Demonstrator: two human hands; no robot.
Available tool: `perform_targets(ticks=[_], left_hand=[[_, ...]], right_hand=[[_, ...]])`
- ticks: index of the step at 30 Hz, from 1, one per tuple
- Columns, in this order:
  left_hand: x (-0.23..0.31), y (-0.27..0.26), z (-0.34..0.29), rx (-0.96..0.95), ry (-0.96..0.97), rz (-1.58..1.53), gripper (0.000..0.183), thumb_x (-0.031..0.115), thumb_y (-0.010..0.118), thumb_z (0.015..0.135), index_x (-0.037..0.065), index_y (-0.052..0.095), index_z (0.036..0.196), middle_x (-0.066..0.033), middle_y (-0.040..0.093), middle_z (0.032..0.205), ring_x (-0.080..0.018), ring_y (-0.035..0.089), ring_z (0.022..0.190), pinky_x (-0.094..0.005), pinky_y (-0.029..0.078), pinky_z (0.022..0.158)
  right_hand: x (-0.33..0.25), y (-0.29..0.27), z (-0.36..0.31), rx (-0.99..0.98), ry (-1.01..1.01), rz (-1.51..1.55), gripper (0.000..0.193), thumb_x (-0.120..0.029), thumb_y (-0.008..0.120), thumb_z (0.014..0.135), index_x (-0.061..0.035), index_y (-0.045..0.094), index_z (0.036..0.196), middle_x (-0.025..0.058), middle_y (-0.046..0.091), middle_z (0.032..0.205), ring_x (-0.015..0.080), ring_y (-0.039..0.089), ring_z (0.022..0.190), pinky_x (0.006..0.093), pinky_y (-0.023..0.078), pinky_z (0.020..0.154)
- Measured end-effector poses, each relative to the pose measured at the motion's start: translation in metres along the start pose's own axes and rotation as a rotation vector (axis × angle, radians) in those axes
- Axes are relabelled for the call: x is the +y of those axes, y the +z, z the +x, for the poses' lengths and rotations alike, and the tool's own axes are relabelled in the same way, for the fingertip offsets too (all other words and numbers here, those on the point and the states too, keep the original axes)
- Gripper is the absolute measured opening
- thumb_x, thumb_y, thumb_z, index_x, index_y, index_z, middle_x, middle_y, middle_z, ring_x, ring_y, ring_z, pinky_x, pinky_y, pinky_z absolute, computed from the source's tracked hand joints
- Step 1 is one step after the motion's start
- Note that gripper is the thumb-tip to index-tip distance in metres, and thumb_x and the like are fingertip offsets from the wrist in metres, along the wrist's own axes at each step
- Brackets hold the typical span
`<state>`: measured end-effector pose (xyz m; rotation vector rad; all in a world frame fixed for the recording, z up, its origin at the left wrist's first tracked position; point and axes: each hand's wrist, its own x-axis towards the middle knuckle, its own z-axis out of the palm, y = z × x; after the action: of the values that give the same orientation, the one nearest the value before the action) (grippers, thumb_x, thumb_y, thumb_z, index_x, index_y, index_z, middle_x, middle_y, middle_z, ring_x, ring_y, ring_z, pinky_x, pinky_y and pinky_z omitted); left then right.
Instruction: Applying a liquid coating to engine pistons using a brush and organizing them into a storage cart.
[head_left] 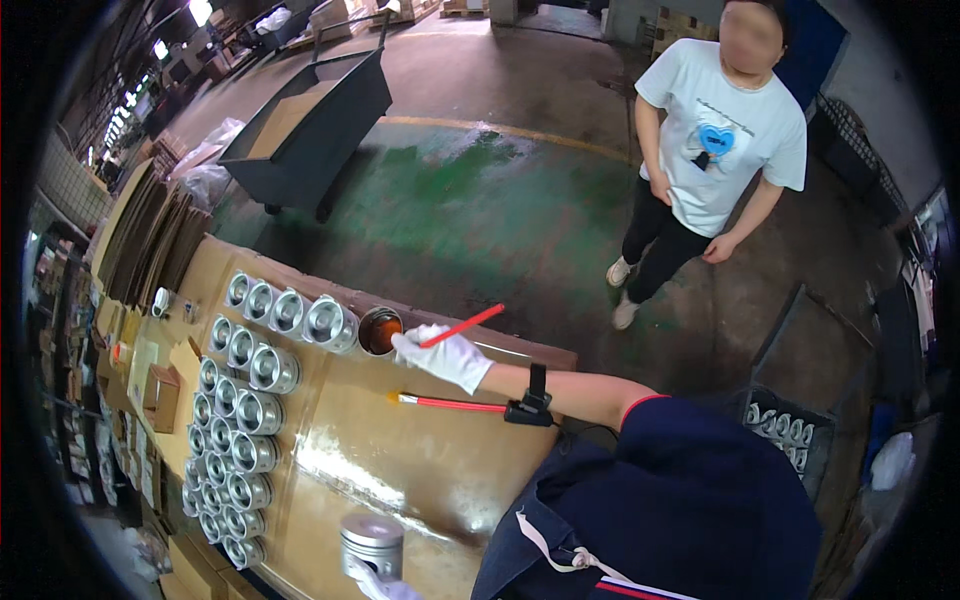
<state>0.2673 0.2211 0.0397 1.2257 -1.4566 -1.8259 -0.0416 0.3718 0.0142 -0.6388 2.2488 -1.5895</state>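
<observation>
My right hand [445, 357], in a white glove, pinches a red-handled brush [470, 322] at the rim of a round can [366, 347] with reddish-brown liquid in it. The brush's tip end is hidden by my fingers and the can. Just below this arm, a second red-handled paintbrush [450, 404] lies on the table, bristles to the left. At the lower edge my gloved left hand [378, 582] holds a silver metal piston [372, 541] upright; the hand is partly cut off by the picture's edge.
Rows of metal pistons [258, 412] stand on the left of the brown-covered table [400, 460]. Stacked cardboard [140, 240] leans at the far left. Beyond are a dark cart [310, 140] and a person in a white shirt [722, 130]. A bin of metal parts [785, 430] stands at right.
</observation>
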Motion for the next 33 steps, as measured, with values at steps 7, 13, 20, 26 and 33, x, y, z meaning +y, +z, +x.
perform_targets(ticks=[7,13,20,26,33], left_hand=[[0.029,0.034,0.036,-0.288,0.103,-0.145,0.054,0.041,0.051,0.099,0.005,0.047,0.139,-0.0151,0.061,0.124,-0.0280,0.060,0.109,-0.0395,0.050,0.093],[0.008,0.051,0.042,-0.196,0.179,0.125,0.048,0.017,0.065,0.092,0.001,0.046,0.133,-0.0125,0.062,0.118,-0.0202,0.060,0.106,-0.0303,0.050,0.091],[0.026,0.062,0.027,-0.198,0.124,0.045,0.046,0.011,0.062,0.095,0.001,0.044,0.136,-0.0110,0.060,0.126,-0.0168,0.061,0.108,-0.0287,0.052,0.090],[0.016,0.040,0.032,-0.231,0.227,0.133,0.048,0.011,0.062,0.095,0.002,0.043,0.138,-0.0116,0.056,0.132,-0.0186,0.059,0.114,-0.0321,0.050,0.097],[0.067,0.065,0.037,-0.337,-0.259,0.246,0.024,0.019,0.072,0.088,0.002,0.069,0.104,-0.0001,0.067,0.089,-0.0063,0.061,0.075,-0.0243,0.053,0.069]], right_hand=[[-0.055,0.012,-0.042,-0.145,0.069,0.427,0.044,-0.043,0.057,0.097,-0.0047,0.076,0.087,0.0074,0.072,0.074,0.0135,0.066,0.068,0.0307,0.052,0.065],[-0.089,0.025,-0.062,-0.245,0.134,0.559,0.040,-0.031,0.056,0.101,0.0003,0.072,0.083,0.0081,0.073,0.078,0.0120,0.066,0.067,0.0238,0.052,0.065],[-0.076,0.052,-0.050,-0.268,0.296,0.548,0.049,-0.038,0.056,0.100,0.0038,0.070,0.080,0.0098,0.072,0.076,0.0131,0.064,0.063,0.0255,0.052,0.066],[-0.052,0.047,-0.023,-0.225,0.308,0.581,0.049,-0.040,0.058,0.098,0.0014,0.070,0.076,0.0089,0.070,0.071,0.0128,0.063,0.062,0.0262,0.051,0.063],[-0.052,0.056,-0.005,-0.381,0.227,0.473,0.029,-0.028,0.064,0.094,-0.0023,0.068,0.081,0.0047,0.061,0.063,0.0145,0.058,0.059,0.0303,0.044,0.056]])
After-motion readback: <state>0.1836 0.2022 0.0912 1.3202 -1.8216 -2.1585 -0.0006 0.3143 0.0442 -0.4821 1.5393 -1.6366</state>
